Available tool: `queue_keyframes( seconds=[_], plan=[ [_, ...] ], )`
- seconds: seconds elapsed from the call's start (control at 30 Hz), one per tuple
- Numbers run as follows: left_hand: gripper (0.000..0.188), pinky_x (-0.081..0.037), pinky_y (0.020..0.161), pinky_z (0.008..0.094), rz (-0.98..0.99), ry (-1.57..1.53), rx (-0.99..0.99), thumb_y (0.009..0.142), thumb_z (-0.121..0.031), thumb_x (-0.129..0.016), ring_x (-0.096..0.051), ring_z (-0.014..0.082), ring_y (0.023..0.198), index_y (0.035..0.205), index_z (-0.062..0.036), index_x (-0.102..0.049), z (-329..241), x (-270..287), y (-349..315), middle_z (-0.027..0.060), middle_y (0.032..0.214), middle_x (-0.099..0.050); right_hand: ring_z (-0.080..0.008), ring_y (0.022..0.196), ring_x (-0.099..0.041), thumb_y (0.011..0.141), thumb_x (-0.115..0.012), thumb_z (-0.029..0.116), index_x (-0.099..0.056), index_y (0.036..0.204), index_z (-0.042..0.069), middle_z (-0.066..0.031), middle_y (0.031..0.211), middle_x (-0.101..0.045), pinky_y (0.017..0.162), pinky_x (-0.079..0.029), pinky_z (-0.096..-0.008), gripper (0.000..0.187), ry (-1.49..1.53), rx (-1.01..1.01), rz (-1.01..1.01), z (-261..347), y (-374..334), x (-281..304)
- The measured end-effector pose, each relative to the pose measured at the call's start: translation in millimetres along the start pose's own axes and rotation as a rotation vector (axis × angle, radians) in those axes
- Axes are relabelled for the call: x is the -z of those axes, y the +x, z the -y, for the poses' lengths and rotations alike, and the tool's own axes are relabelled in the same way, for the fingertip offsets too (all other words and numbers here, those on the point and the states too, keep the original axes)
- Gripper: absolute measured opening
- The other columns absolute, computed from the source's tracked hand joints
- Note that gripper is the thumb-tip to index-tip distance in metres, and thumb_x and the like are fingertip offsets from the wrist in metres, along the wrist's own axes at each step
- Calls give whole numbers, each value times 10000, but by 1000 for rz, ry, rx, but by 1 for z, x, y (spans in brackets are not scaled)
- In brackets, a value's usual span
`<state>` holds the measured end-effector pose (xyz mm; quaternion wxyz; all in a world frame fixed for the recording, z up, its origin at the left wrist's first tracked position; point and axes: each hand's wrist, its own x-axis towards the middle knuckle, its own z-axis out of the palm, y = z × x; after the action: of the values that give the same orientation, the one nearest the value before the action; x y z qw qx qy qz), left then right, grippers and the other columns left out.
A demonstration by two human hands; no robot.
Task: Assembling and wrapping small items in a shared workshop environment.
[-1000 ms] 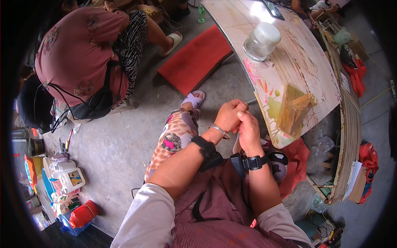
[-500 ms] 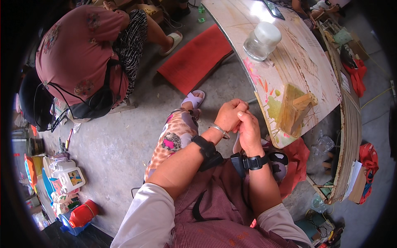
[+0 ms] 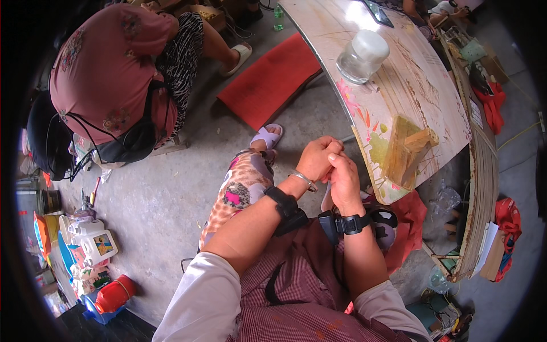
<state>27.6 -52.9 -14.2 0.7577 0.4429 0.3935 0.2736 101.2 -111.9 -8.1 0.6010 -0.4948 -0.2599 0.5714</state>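
My left hand (image 3: 314, 162) and my right hand (image 3: 344, 183) are pressed together over my lap, near the table's edge. The fingers of both are curled closed, with the right thumb lying against the left fingers. Whatever may be between them is hidden. A short grey bar (image 3: 348, 138) shows just beyond the knuckles; whether it touches the hands I cannot tell. Close by on the right, a yellowish wooden block with a raised piece (image 3: 405, 153) sits on the corner of the flower-patterned table (image 3: 430, 94). Farther back on it stands a clear jar with a white lid (image 3: 364, 56).
A phone (image 3: 378, 12) lies at the table's far end. On the floor ahead is a red mat (image 3: 270, 80). Another person in a pink top (image 3: 105, 74) sits at the left. Containers, including a white jug (image 3: 96, 242) and a red bottle (image 3: 115, 293), stand at the lower left.
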Motion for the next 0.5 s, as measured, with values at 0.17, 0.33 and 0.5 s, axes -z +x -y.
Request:
queue_keyframes(
  seconds=[0.17,0.33,0.5],
  plan=[
    [303,-325,299,232,1,1,-15,806,-263,-418,-434,123,345,818,19,-527,-4,-2,-3,75,576,-538,-56,542,-416,748,-513,224,-540,788,51,15,640,-478,494,-338,-198,179,-33,14,14,-3,1,2],
    [298,-324,300,232,0,8,-14,805,-261,-421,-434,123,344,813,17,-528,-5,-1,-3,73,573,-536,-56,546,-418,748,-512,219,-543,798,47,15,642,-480,497,-342,-198,182,-47,2,-1,-2,1,2],
    [297,-326,301,231,-6,-10,2,806,-262,-423,-433,124,344,814,16,-528,-2,-1,-1,70,573,-534,-52,556,-410,743,-521,214,-548,800,54,21,649,-478,504,-334,-196,171,-7,4,18,-1,1,2]
  ],
)
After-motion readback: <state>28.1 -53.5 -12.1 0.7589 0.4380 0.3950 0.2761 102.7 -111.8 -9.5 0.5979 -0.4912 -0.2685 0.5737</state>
